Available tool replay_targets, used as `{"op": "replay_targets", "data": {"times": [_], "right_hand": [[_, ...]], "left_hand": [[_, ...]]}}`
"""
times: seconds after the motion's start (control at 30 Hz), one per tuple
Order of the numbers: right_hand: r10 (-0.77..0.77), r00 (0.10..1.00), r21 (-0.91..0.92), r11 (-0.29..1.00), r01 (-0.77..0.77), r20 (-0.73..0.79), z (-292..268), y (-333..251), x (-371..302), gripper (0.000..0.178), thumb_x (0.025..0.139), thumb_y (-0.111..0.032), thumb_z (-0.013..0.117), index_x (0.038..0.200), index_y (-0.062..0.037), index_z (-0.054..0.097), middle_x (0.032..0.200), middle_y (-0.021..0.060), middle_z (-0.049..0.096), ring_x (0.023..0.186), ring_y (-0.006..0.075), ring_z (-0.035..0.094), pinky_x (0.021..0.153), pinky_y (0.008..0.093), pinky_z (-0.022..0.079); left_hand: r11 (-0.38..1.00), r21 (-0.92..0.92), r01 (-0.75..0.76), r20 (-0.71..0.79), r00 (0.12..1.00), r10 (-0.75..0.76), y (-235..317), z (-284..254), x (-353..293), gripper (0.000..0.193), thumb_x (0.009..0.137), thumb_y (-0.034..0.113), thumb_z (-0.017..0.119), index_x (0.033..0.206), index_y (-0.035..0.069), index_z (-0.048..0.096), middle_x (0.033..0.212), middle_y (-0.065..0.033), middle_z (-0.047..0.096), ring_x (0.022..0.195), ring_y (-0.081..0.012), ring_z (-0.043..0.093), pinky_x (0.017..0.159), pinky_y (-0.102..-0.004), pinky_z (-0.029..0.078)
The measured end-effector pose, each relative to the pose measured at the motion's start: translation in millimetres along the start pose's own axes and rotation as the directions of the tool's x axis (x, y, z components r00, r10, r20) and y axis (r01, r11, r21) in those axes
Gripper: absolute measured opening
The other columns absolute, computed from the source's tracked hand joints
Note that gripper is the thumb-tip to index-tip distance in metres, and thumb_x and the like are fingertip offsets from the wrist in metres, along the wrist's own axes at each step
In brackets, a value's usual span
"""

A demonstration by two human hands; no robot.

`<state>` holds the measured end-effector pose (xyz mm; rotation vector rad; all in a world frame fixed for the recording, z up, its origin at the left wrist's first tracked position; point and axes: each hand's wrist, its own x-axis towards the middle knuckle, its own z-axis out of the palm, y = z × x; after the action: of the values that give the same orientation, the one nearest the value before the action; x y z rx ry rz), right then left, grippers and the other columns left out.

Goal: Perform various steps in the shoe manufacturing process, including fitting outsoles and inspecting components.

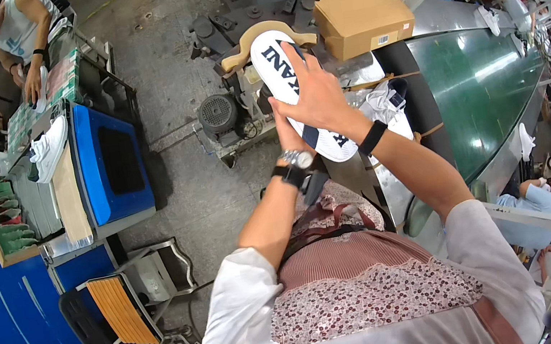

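Note:
A white shoe (272, 63) with dark lettering across its sole is held sole up in front of me. My right hand (317, 96) lies over the sole, its thumb and fingers closed about the shoe. From the near left, my left hand (290, 134) holds the shoe's side, with most of its fingers hidden behind it. The shoe's far end overlaps a curved tan pad (250, 41) on a dark machine (253, 14); I cannot tell whether they touch.
An electric motor (218, 112) sits low on the machine. Right of it are a cardboard box (361, 8), another shoe (386, 102) and a green conveyor belt (479, 79). At left stand a blue machine (112, 163), a white shoe (52, 149) and a seated co-worker (30, 31).

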<state>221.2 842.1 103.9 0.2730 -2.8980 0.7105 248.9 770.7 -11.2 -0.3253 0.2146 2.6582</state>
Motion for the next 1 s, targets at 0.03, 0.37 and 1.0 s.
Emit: {"op": "replay_targets", "data": {"times": [0.03, 0.37, 1.0], "right_hand": [[-0.010, 1.000, 0.025, 1.000, 0.011, -0.028, 2, 4, -2, 0.099, 0.075, -0.041, 0.075, 0.154, -0.0091, 0.026, 0.123, 0.0312, 0.050, 0.098, 0.0489, 0.062, 0.085, 0.0508, 0.054], [-0.070, 0.978, 0.015, 0.997, 0.074, -0.195, 3, 1, -21, 0.103, 0.074, -0.040, 0.079, 0.153, -0.0061, 0.024, 0.131, 0.0313, 0.046, 0.108, 0.0489, 0.059, 0.087, 0.0511, 0.054], [0.218, 0.894, 0.896, -0.311, -0.317, 0.392, 72, -4, -11, 0.113, 0.074, -0.017, 0.082, 0.154, -0.0044, 0.004, 0.148, 0.0225, 0.034, 0.135, 0.0326, 0.040, 0.108, 0.0437, 0.043]], "left_hand": [[0.999, -0.007, -0.048, 0.015, 0.999, 0.049, -6, -2, 5, 0.081, 0.093, 0.073, 0.045, 0.145, 0.011, 0.046, 0.140, -0.0072, 0.056, 0.123, -0.0263, 0.057, 0.102, -0.0418, 0.048], [0.993, -0.003, -0.115, 0.114, 0.987, 0.115, -12, -12, 7, 0.082, 0.094, 0.071, 0.045, 0.149, 0.011, 0.040, 0.143, -0.0078, 0.052, 0.125, -0.0266, 0.054, 0.107, -0.0406, 0.044], [0.346, 0.901, 0.260, -0.143, 0.933, -0.329, 135, -63, -182, 0.061, 0.065, 0.022, 0.086, 0.115, -0.004, 0.061, 0.102, -0.0064, 0.068, 0.090, -0.0175, 0.067, 0.076, -0.0306, 0.054]]}}
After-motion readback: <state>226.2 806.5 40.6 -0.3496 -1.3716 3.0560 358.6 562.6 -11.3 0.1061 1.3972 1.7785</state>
